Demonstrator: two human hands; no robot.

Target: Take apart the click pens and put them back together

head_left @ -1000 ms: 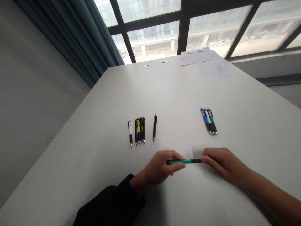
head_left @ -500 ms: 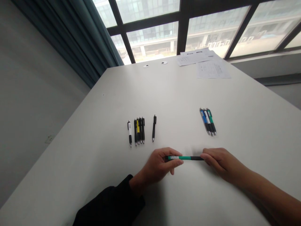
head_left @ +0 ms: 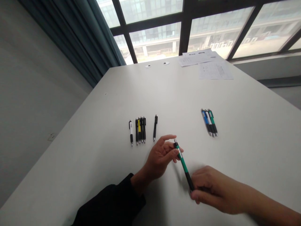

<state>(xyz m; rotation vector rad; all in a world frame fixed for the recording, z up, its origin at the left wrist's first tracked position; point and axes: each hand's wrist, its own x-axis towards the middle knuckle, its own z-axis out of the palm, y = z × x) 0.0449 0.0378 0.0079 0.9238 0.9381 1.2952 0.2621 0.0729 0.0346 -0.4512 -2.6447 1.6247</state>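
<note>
A green pen (head_left: 183, 163) with a black grip slants between my two hands above the white table. My right hand (head_left: 213, 188) pinches its dark tip end. Near the clicker end, my left hand (head_left: 161, 154) has its thumb and a finger at the barrel, while the index finger is stretched out past the top. Left of centre lie a white pen (head_left: 131, 132), a tight row of black pens (head_left: 144, 130) with a yellow pen (head_left: 139, 130) among them, and a lone black pen (head_left: 155, 127).
On the right lies a group of blue (head_left: 205, 120), white and green pens, side by side. Papers (head_left: 215, 69) and two white oval pieces (head_left: 166, 63) are at the far edge of the table (head_left: 150, 91), below the window.
The green pen has swung from level to steeply slanted, its tip end now nearer me. My right hand has moved down and left; my left index finger has lifted off the barrel.
</note>
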